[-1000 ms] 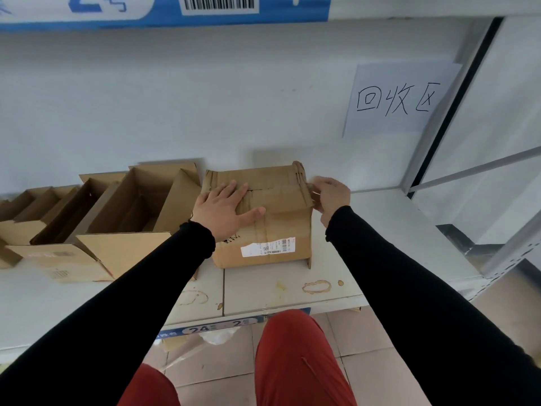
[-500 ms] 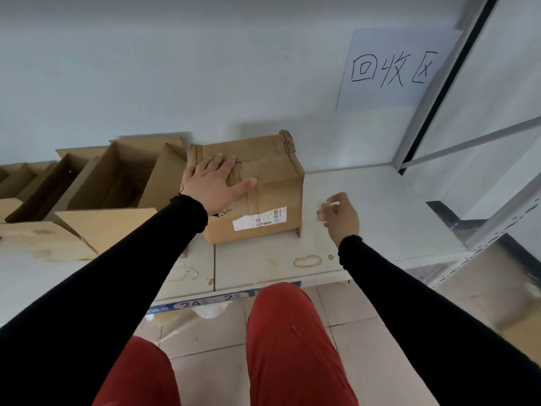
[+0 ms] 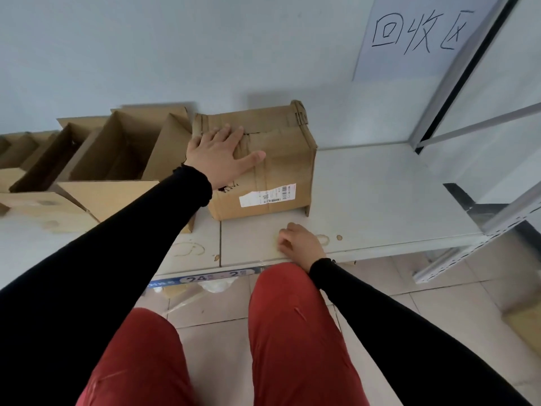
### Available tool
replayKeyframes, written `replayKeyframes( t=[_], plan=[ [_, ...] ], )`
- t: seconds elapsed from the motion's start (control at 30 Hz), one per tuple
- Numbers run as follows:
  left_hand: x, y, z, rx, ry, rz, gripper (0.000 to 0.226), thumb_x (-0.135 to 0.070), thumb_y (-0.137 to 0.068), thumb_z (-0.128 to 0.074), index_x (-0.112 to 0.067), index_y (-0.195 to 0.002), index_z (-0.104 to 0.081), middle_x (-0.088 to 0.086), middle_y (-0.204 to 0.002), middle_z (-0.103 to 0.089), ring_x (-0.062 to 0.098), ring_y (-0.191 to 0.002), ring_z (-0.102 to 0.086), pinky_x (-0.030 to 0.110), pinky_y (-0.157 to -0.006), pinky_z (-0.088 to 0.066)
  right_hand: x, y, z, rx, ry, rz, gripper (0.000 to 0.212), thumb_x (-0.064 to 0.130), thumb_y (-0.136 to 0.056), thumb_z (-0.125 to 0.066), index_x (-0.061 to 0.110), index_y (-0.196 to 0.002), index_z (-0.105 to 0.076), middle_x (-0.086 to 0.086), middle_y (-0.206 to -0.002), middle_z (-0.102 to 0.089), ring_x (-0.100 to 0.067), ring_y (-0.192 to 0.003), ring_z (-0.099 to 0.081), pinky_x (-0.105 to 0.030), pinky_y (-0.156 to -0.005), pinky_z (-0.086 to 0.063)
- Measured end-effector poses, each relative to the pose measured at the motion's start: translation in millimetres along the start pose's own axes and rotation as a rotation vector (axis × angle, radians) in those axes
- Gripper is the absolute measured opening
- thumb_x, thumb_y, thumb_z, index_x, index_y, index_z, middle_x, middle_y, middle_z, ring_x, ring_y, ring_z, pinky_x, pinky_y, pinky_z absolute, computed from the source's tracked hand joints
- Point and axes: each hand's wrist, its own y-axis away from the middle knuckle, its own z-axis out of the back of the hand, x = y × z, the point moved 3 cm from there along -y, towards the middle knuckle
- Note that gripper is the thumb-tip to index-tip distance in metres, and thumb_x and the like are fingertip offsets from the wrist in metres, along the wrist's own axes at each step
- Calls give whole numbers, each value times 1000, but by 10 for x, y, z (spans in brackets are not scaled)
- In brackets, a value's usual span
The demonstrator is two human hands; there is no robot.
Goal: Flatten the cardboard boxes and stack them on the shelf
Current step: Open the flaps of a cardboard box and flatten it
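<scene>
"回收区" on wall sign (image 3: 415, 33); "24", "2" on shelf-edge label (image 3: 216, 277)

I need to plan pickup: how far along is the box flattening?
Nothing looks flattened or stacked yet. In hand: the left hand presses flat on the taped box; the right hand holds nothing. Left: that box and the open boxes beside it on the shelf.

We are wearing a black long-sleeved top, and both sleeves (image 3: 111, 253) are running in from the lower corners of the frame, fitting closely down to the wrists. The cuff (image 3: 196, 186) on the left sleeve is ending in a slightly frilled, wavy edge just behind the left hand (image 3: 218, 158); the right cuff (image 3: 320, 271) is sitting snug behind the right hand (image 3: 301, 246). We are also wearing red trousers (image 3: 292, 341), filling the bottom centre of the frame, with a small crease showing on the right leg.
</scene>
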Motion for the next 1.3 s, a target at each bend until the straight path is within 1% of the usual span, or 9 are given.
replayKeyframes(
  t=[0.23,0.33,0.43,0.57,0.77,0.97,1.13,1.23,1.3],
  plan=[
    [-1,-12,-3,2,-8,-5,98,-92,-81,-15,-35,-160,-14,-2,-169,-12,22,-155,-11,48,-124,-6,17,167,19,102,427,239,22,18,-98,-54,20,-109,-73,-3,-104,-66,-25,-99,-59,-36,-84,-40],
    [-3,-10,-3,0,-12,-9,98,-92,-81,-14,-35,-160,-14,-2,-169,-12,22,-155,-11,47,-124,-6,14,256,35,133,545,229,41,7,-86,-59,27,-120,-69,1,-106,-68,-26,-103,-60,-41,-90,-36],
    [-5,-5,-5,7,-11,-8,98,-92,-81,-14,-35,-160,-14,-2,-169,-11,21,-155,-10,47,-124,-5,84,217,124,213,588,148,46,9,-91,-51,34,-127,-63,5,-112,-67,-21,-110,-56,-42,-95,-28],
    [-3,4,-4,14,-11,-11,98,-92,-82,-14,-34,-161,-13,-2,-169,-10,21,-155,-9,46,-124,-5,62,175,180,251,336,-58,49,14,-104,-29,38,-129,-64,11,-124,-67,-14,-116,-53,-39,-101,-22],
    [13,-12,-3,19,-9,-13,99,-92,-80,-13,-34,-161,-13,-2,-169,-10,21,-155,-8,46,-124,-4,160,130,210,184,242,-161,45,17,-105,-30,34,-122,-68,9,-120,-69,-15,-111,-52,-36,-103,-26],
    [23,-49,-24,15,-15,-15,100,-93,-80,-12,-34,-161,-14,-1,-169,-10,22,-155,-8,46,-124,-4,69,246,201,99,-180,-355,38,19,-100,-36,22,-138,-41,6,-110,-76,-13,-103,-57,-30,-99,-18],
    [30,-60,-15,20,-12,-18,99,-92,-81,-13,-34,-161,-14,-1,-169,-10,21,-155,-8,46,-124,-4,-147,251,222,31,-1043,-714,52,16,-98,-61,15,-145,-40,-7,-119,-71,-12,-97,-65,-32,-98,-42],
    [30,-67,-20,17,-15,-19,100,-93,-80,-13,-34,-161,-14,-1,-169,-11,22,-155,-9,46,-123,-5,-274,288,174,-173,-1222,-785,41,8,-99,-59,12,-137,-45,-11,-118,-71,-19,-83,-67,-32,-79,-53],
    [31,-70,-22,15,-16,-18,100,-93,-80,-12,-34,-161,-14,-1,-169,-10,22,-155,-9,47,-124,-4,-265,348,129,-253,-1077,-779,34,0,-98,-50,8,-131,-47,-12,-108,-73,-21,-83,-68,-33,-78,-56]
  ],
)
